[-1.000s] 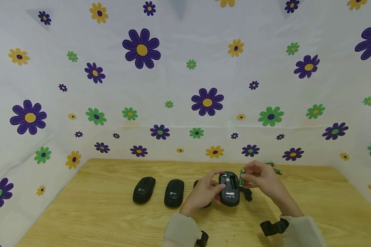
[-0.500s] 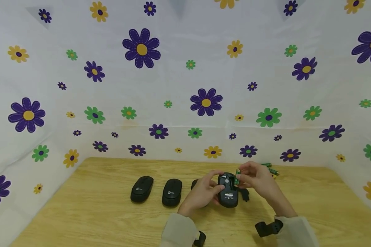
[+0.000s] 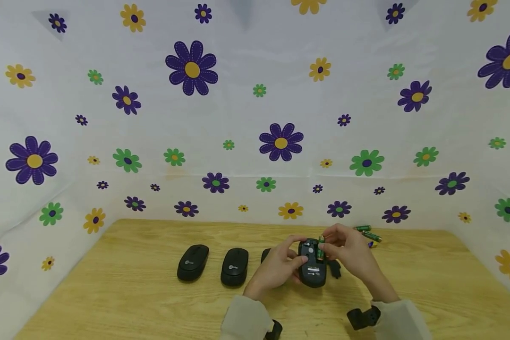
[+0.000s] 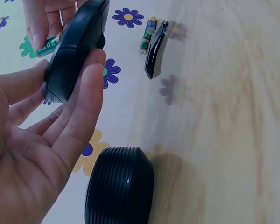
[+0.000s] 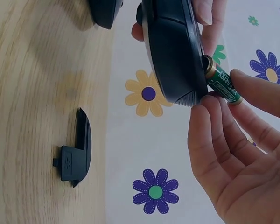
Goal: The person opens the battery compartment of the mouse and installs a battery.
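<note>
One white cloth [image 3: 238,113], printed with purple, yellow and green flowers, hung as backdrop. One wood-grain counter [image 3: 144,302], set below it. Two bare hands, cuffed in pale sleeves [image 3: 246,316]: by the left hand [image 3: 277,267] a black mouse [image 3: 312,271] is gripped between thumb and fingers, raised above the counter, underside shown; by the right hand [image 3: 349,248] a green battery [image 3: 320,249] is pinched between thumb and fingers. Three further black mice, placed toward nine o'clock from the held one: outermost mouse [image 3: 193,263], middle mouse [image 3: 234,267], and nearest mouse [image 3: 265,255], mostly hidden by the left hand. One detached black cover [image 3: 334,269], laid at three o'clock. Two loose green batteries [image 3: 371,236], laid at two o'clock. The pinched battery is held tilted against the mouse's underside, at one o'clock from its middle; whether it is seated cannot be told.
</note>
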Motion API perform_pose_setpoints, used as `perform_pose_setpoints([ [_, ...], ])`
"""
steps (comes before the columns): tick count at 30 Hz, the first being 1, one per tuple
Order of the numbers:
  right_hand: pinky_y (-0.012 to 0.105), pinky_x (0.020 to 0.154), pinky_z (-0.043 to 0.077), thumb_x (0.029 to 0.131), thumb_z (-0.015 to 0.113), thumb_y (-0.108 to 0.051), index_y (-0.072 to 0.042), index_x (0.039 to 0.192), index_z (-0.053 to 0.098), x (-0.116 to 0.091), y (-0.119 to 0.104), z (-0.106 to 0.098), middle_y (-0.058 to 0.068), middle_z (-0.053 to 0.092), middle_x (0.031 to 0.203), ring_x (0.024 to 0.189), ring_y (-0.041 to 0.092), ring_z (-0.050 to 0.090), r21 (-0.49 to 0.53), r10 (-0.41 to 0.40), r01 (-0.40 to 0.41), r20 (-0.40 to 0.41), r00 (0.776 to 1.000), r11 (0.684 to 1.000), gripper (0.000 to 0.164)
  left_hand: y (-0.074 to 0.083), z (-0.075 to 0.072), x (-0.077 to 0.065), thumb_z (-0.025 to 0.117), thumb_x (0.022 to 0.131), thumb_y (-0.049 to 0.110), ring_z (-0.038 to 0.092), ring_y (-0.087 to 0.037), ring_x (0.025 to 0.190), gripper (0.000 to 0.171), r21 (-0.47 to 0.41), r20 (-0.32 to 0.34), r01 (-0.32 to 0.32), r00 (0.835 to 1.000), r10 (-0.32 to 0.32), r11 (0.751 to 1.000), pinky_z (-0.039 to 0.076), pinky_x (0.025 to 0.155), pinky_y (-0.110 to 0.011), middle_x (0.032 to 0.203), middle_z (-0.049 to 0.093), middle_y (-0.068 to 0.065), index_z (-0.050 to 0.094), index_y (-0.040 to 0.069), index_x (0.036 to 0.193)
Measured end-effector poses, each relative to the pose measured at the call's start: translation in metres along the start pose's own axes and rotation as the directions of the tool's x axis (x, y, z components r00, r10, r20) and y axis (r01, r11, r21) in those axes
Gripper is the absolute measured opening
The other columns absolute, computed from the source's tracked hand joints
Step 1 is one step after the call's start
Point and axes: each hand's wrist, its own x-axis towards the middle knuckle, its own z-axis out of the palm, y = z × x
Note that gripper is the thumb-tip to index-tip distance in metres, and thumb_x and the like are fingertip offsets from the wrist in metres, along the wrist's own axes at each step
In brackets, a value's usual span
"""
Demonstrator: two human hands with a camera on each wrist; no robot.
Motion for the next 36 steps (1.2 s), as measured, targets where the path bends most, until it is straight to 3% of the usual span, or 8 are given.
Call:
perform_pose_setpoints([
  [5, 0.034, 0.061, 0.062, 0.089, 0.074, 0.003, 0.007, 0.106, 0.063, -0.001, 0.0, 0.002, 0.01, 0.069, 0.087, 0.073, 0.02, 0.064, -0.03, 0.002, -0.002, -0.019, 1.0, 1.0, 0.021, 0.002, 0.0, 0.001, 0.063, 0.101, 0.007, 0.069, -0.036, 0.064, 0.043, -0.003, -0.015, -0.001, 1.0, 0.001, 1.0, 0.062, 0.057, -0.042, 0.089, 0.068, -0.007, 0.053, 0.014, 0.143],
  [10, 0.025, 0.058, 0.055, 0.087, 0.077, 0.003, 0.004, 0.102, 0.065, -0.005, 0.001, 0.003, 0.005, 0.067, 0.08, 0.07, 0.018, 0.063, -0.117, -0.044, 0.038, -0.055, 0.998, 0.992, 0.019, 0.003, 0.003, 0.0, 0.063, 0.101, 0.006, 0.069, -0.03, 0.061, 0.042, -0.004, -0.002, -0.012, 1.0, 0.012, 1.0, 0.062, 0.057, -0.041, 0.089, 0.069, -0.007, 0.054, 0.014, 0.142],
  [16, 0.025, 0.06, 0.051, 0.083, 0.081, 0.002, 0.0, 0.098, 0.068, -0.005, 0.002, 0.007, 0.0, 0.062, 0.076, 0.071, 0.017, 0.059, -0.193, -0.107, 0.09, -0.078, 0.991, 0.977, 0.02, 0.003, 0.003, 0.001, 0.063, 0.101, 0.006, 0.068, -0.029, 0.059, 0.042, 0.014, -0.012, -0.001, 1.0, 0.002, 1.0, 0.062, 0.056, -0.04, 0.088, 0.068, -0.005, 0.054, 0.015, 0.142],
  [28, 0.027, 0.064, 0.05, 0.082, 0.082, 0.003, -0.001, 0.096, 0.069, -0.003, 0.004, 0.012, 0.001, 0.059, 0.079, 0.075, 0.016, 0.057, -0.228, -0.15, 0.129, -0.076, 0.986, 0.965, 0.019, 0.001, 0.004, 0.0, 0.064, 0.1, 0.005, 0.069, -0.033, 0.062, 0.041, -0.035, -0.059, 0.008, 0.998, -0.01, 0.999, 0.062, 0.056, -0.043, 0.087, 0.068, -0.006, 0.057, 0.017, 0.139],
  [32, 0.028, 0.063, 0.057, 0.088, 0.076, 0.002, 0.001, 0.098, 0.069, -0.002, 0.003, 0.012, 0.007, 0.064, 0.087, 0.079, 0.02, 0.061, -0.158, -0.094, 0.082, -0.073, 0.993, 0.984, 0.012, 0.001, 0.003, 0.0, 0.064, 0.101, 0.005, 0.068, -0.028, 0.061, 0.041, -0.047, -0.053, 0.006, 0.999, -0.008, 0.999, 0.062, 0.057, -0.044, 0.088, 0.068, -0.006, 0.056, 0.017, 0.139],
  [36, 0.032, 0.061, 0.063, 0.097, 0.067, -0.003, 0.004, 0.101, 0.068, 0.0, 0.005, 0.013, 0.017, 0.065, 0.104, 0.088, 0.028, 0.068, -0.001, 0.036, -0.036, -0.081, 0.996, 0.999, 0.008, 0.001, 0.003, 0.0, 0.063, 0.101, 0.005, 0.068, -0.023, 0.06, 0.041, -0.043, -0.044, -0.002, 0.999, 0.0, 0.999, 0.062, 0.057, -0.043, 0.088, 0.068, -0.007, 0.056, 0.017, 0.139],
])
